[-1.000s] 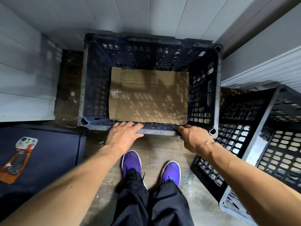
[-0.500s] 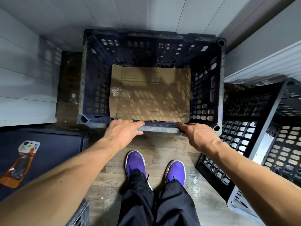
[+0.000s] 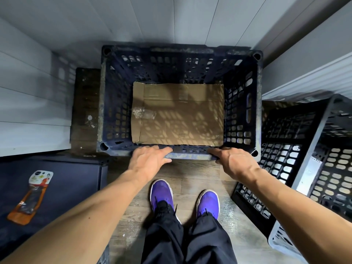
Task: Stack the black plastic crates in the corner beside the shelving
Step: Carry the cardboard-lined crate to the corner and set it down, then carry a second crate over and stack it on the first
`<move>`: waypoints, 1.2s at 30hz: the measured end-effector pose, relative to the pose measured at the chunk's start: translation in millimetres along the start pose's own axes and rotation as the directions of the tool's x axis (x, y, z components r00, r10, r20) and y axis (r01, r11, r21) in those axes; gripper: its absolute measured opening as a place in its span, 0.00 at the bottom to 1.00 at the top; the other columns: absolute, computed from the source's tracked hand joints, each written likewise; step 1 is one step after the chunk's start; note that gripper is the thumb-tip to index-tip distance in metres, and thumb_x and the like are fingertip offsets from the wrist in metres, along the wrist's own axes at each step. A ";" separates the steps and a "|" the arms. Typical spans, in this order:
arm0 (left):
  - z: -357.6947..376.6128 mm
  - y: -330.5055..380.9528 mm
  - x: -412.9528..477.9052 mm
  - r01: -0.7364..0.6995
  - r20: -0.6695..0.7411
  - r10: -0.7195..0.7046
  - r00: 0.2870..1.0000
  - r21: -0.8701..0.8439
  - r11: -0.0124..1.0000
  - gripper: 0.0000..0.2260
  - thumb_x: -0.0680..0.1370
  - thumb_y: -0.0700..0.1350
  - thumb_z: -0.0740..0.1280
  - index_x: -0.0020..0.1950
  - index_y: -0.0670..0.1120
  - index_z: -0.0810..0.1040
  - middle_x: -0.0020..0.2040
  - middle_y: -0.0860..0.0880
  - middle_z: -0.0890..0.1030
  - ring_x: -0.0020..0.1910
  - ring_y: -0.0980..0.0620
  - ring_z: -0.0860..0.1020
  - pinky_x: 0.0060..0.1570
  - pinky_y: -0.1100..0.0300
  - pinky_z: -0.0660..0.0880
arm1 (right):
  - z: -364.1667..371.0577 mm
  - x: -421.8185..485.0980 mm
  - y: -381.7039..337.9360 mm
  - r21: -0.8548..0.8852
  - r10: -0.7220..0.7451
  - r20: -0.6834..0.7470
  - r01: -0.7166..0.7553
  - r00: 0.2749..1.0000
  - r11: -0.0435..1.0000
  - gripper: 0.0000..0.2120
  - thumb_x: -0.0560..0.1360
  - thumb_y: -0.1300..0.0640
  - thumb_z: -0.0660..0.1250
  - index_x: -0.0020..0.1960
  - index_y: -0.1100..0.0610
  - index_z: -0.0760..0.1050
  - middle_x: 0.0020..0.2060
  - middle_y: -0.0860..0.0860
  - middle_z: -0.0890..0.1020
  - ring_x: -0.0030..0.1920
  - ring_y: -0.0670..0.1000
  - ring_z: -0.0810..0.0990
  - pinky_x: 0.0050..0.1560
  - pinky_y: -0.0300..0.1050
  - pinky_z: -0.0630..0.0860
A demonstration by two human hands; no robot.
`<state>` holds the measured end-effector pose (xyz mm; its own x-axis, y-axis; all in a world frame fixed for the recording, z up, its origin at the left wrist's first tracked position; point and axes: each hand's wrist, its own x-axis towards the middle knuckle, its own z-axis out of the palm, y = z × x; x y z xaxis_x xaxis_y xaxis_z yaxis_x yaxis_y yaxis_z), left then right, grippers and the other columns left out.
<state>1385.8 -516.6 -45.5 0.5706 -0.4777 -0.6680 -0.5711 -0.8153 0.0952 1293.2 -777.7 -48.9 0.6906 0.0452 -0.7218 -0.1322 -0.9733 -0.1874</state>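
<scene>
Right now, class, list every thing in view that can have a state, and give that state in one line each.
Corner crate: upright, top open.
Cardboard sheet: flat on the crate's bottom.
Left hand: gripping the crate's near rim.
Right hand: gripping the same rim.
Crates at right: tipped, not upright, unstacked.
Packet: lying flat, untouched.

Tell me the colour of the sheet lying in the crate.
The cardboard sheet is plain brown, seen best in the head view.
</scene>
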 end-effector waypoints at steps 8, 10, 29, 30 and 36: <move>10.4 17.9 -12.4 0.146 -0.062 -0.157 0.986 -0.144 0.979 0.21 0.81 0.58 0.57 0.74 0.58 0.64 0.66 0.51 0.74 0.67 0.48 0.69 0.72 0.52 0.57 | -2.3 -20.5 -10.4 0.027 0.038 -0.020 -0.037 0.999 0.999 0.25 0.81 0.48 0.58 0.76 0.51 0.59 0.67 0.53 0.74 0.65 0.57 0.69 0.63 0.52 0.69; 5.3 31.3 -19.7 0.188 -0.057 -0.201 0.978 -0.173 0.967 0.22 0.81 0.57 0.57 0.74 0.56 0.64 0.68 0.50 0.72 0.70 0.47 0.65 0.75 0.50 0.53 | -7.3 -29.8 -12.1 0.039 0.039 -0.029 -0.038 0.999 0.999 0.26 0.81 0.47 0.57 0.77 0.51 0.58 0.68 0.53 0.73 0.66 0.57 0.69 0.64 0.52 0.67; -77.5 150.6 -105.3 0.084 0.047 -0.074 0.996 -0.264 0.961 0.21 0.81 0.56 0.57 0.74 0.55 0.63 0.67 0.50 0.72 0.66 0.47 0.69 0.68 0.54 0.62 | -53.5 -151.7 12.0 0.279 0.095 0.103 -0.121 0.990 0.953 0.24 0.82 0.43 0.52 0.75 0.52 0.63 0.67 0.57 0.73 0.67 0.59 0.70 0.67 0.51 0.66; -74.9 156.1 -113.2 0.068 0.059 -0.054 0.997 -0.253 0.965 0.21 0.81 0.56 0.57 0.74 0.55 0.63 0.67 0.50 0.71 0.67 0.47 0.69 0.68 0.54 0.62 | -50.2 -162.1 15.8 0.301 0.109 0.105 -0.136 0.988 0.944 0.24 0.83 0.44 0.51 0.75 0.52 0.63 0.67 0.57 0.73 0.67 0.59 0.71 0.66 0.50 0.67; -61.1 184.4 -144.5 -0.069 0.121 0.089 0.989 -0.159 0.985 0.21 0.81 0.56 0.56 0.74 0.56 0.63 0.68 0.51 0.71 0.68 0.49 0.68 0.68 0.55 0.62 | -18.7 -217.1 29.6 0.424 0.241 0.156 -0.285 0.958 0.859 0.23 0.82 0.44 0.51 0.73 0.53 0.65 0.65 0.58 0.74 0.66 0.60 0.71 0.65 0.52 0.69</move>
<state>1234.1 -617.9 113.6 0.4416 -0.5051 -0.7415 -0.5078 -0.8221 0.2575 1152.7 -820.5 114.6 0.5185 -0.1561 -0.8407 -0.6124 -0.7540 -0.2377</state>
